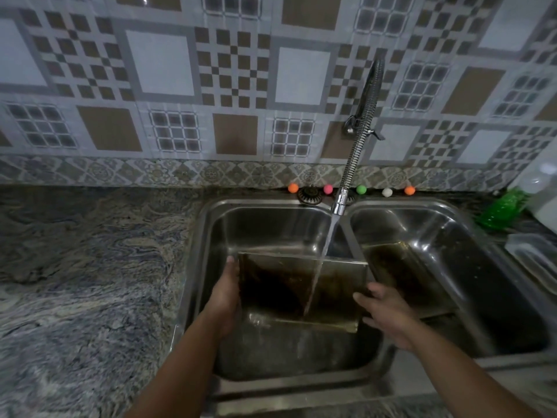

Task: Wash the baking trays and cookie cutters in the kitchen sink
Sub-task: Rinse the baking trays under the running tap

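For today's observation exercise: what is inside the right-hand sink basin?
A second dark, stained baking tray leans inside the right basin. Its lower end is hidden behind the right hand. No cookie cutters can be made out there.

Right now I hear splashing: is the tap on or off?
On. A stream of water runs from the faucet onto the baking tray held in the left sink basin.

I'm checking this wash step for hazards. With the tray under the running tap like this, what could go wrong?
1. The left hand grips one edge of the tray while the right hand lies open at the other; the wet tray may slip into the sink.
2. The stream strikes the tilted tray and may splash onto the counter.
3. A second tray leans in the right basin and might slide.
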